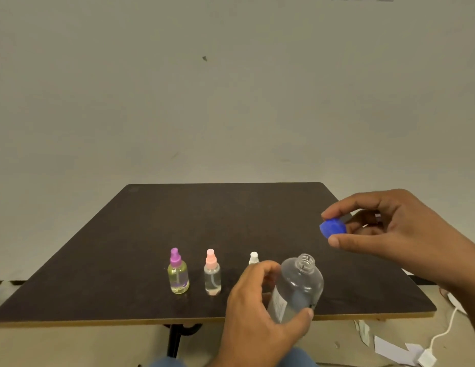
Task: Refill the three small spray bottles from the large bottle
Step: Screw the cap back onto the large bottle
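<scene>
Progress: the large clear plastic bottle is uncapped, its threaded neck bare. That is the only step that looks done. All three small bottles keep their spray heads on, so I judge no refilling has begun; three openings, three pours and the re-capping are left.

Left hand: grip wrapped round the lower body of the large bottle, thumb on its near side, fingers round the far side. It holds the bottle tilted at the near edge of the surface, right of the row.

Right hand: grip pinching the round blue plastic cap between thumb and fingertips, up and to the right of the open neck, well apart from it.

Large bottle: round-shouldered cylinder, see-through, white label on its lower side; the liquid level is hard to read.

Small purple-topped spray bottle: leftmost; clear, stubby, yellowish liquid inside, upright.

Small pink-topped spray bottle: middle; clear, slim, mostly colourless, dip tube showing, upright.

Small white-topped spray bottle: rightmost; only the top shows behind the left hand.

Dark brown matt surface: flat board with pale edge banding and rounded far corners.

Floor, right: a white cable and paper scraps.
</scene>
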